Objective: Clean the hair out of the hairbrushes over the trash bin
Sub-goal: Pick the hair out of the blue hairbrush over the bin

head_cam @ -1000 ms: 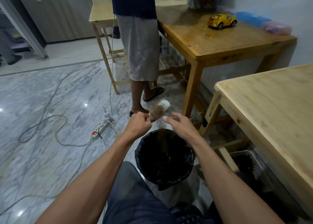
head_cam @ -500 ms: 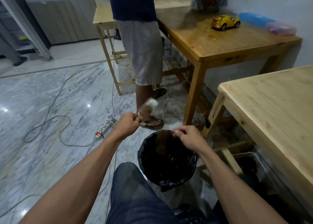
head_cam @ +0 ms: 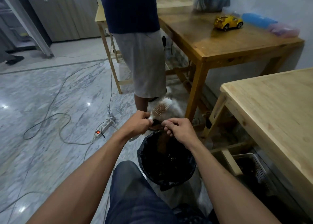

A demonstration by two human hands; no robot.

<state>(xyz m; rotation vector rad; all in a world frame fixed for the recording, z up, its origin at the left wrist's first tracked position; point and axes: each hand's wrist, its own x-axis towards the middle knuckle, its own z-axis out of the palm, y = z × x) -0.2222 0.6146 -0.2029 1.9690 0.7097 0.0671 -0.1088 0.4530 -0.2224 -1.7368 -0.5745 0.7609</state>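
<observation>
Hands (head_cam: 157, 127) hold hairbrush (head_cam: 160, 108) past bin rim (head_cam: 144, 149).

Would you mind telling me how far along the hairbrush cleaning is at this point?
Partly done: dark clumps already lie in the black-lined trash bin. In hand: the left hand holds the hairbrush by its handle just beyond the bin's far rim, while the right hand pinches at a dark tuft at the base of the bristles. Left: the bristles look brownish, so some hair may remain. No other brushes are visible.
</observation>
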